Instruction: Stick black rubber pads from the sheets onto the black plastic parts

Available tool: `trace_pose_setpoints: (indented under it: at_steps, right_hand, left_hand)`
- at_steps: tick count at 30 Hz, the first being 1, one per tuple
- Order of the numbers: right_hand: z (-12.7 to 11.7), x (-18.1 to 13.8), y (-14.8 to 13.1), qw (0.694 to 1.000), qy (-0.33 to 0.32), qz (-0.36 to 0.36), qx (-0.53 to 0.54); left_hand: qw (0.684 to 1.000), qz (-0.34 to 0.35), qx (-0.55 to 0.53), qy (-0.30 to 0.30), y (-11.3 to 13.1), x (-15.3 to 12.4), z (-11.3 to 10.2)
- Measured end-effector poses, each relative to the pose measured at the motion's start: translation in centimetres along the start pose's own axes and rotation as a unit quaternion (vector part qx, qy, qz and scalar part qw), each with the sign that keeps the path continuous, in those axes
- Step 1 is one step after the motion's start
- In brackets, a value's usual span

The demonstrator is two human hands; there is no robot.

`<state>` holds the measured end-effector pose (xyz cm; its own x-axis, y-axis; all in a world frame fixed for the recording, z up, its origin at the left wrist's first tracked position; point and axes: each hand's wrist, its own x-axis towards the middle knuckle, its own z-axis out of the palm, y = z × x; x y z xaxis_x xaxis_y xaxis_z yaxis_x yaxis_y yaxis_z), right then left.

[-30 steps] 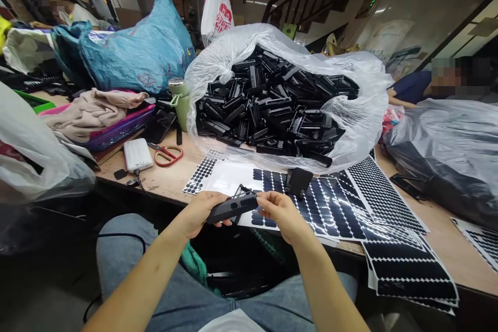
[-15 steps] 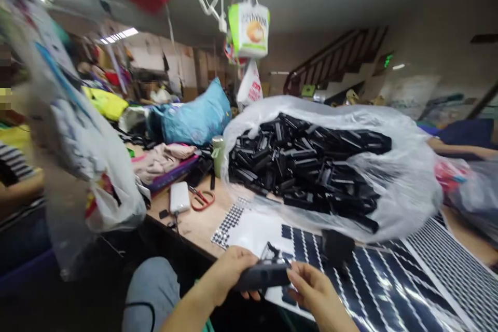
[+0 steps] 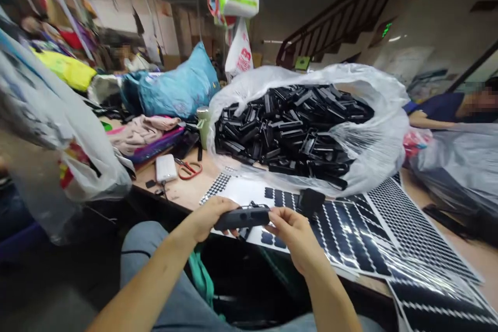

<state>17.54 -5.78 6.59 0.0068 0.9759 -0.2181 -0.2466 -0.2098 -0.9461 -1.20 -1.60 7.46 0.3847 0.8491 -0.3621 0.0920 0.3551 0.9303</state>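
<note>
Head view: your left hand (image 3: 208,218) is closed around the left end of a slim black plastic part (image 3: 241,218), and your right hand (image 3: 293,231) pinches its right end. Since a second ago the part has gone from slightly tilted to level. It stays over the near edge of the table (image 3: 187,192), so both hands are still working it. It looks matte, hard and elongated. Behind it lie glossy sticker sheets (image 3: 342,223) of black oval pads. A crinkled clear bag (image 3: 381,145) holds a heap of similar parts.
</note>
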Motion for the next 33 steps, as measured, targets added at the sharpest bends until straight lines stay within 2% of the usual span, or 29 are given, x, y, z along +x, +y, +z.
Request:
trace_pose_setpoints:
  at_steps: [6,16,33]
  right_hand:
    - [-0.7,-0.5,0.4,0.999,0.011,-0.011,-0.034]
    - [-1.1,-0.3,1.8,0.998,0.012,-0.015,-0.055]
    - [-1.1,-0.4,3.2,0.981,0.058,-0.064,-0.171]
  left_hand:
    - [1.0,-0.012,0.006,-0.021,0.2,0.0,0.4]
    - [0.999,-0.018,0.042,-0.019,-0.9,0.5,0.7]
    - [0.998,-0.028,0.052,-0.008,-1.4,0.5,1.0]
